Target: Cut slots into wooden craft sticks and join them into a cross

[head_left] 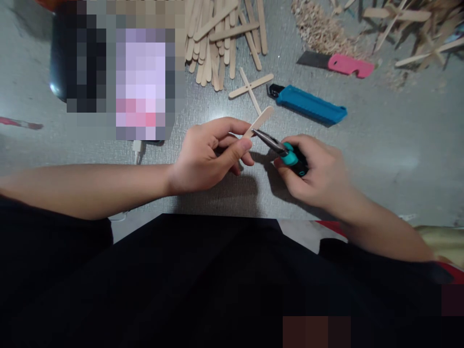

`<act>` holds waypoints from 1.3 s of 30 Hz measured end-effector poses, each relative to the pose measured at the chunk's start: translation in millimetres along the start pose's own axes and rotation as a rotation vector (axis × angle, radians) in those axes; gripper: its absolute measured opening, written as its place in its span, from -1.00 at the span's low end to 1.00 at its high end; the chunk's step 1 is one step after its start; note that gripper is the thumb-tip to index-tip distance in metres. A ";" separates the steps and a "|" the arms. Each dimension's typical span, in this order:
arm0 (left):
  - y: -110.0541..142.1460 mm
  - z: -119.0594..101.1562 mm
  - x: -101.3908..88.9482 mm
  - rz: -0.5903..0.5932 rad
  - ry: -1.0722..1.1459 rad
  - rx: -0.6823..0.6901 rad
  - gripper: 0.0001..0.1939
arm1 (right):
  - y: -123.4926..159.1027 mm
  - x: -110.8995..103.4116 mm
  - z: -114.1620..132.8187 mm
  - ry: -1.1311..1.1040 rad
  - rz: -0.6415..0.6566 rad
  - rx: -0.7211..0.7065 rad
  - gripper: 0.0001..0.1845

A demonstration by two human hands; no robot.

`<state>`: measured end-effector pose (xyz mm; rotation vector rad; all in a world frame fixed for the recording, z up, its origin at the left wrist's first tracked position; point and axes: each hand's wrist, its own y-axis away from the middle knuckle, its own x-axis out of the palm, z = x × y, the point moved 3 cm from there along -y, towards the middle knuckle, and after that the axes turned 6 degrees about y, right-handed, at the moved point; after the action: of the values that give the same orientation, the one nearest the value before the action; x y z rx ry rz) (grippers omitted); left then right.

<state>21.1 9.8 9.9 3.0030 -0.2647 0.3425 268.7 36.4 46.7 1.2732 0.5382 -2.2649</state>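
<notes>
Between the thumb and fingers of my left hand is a wooden craft stick, tilted up to the right. My right hand is wrapped round long-nose pliers with teal and black handles. The plier tips meet the edge of the stick near my left fingertips; whether the jaws bite it I cannot tell. Just beyond the hands lie two craft sticks crossed in an X. A blue utility knife rests to the right of them.
A heap of craft sticks lies at the back. A pink-handled knife sits by wood shavings. More crossed sticks are piled at the far right. A blurred-out phone with a white cable is at the left.
</notes>
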 end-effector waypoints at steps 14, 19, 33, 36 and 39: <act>-1.4 -5.3 0.2 0.017 0.028 0.015 -0.74 | -1.7 -2.3 -4.1 -0.036 0.000 -0.014 -0.71; -1.5 -5.3 -0.3 0.032 0.040 0.039 -0.78 | -1.9 -3.5 -3.7 -0.046 0.006 -0.010 -0.72; 3.2 -2.2 1.1 -0.042 0.005 0.035 -0.75 | -1.3 -2.7 -2.2 -0.037 0.017 0.009 -0.78; 3.1 -2.5 0.5 -0.029 0.009 0.050 -0.76 | -1.7 -1.9 -2.1 -0.044 0.011 -0.001 -0.79; 1.2 -2.4 -0.5 0.006 0.022 0.014 -0.76 | -1.6 -1.3 -2.5 -0.042 0.007 0.005 -0.78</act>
<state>19.9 9.0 12.2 3.0111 -0.2698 0.3785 270.1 39.3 46.8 1.2253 0.5122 -2.2836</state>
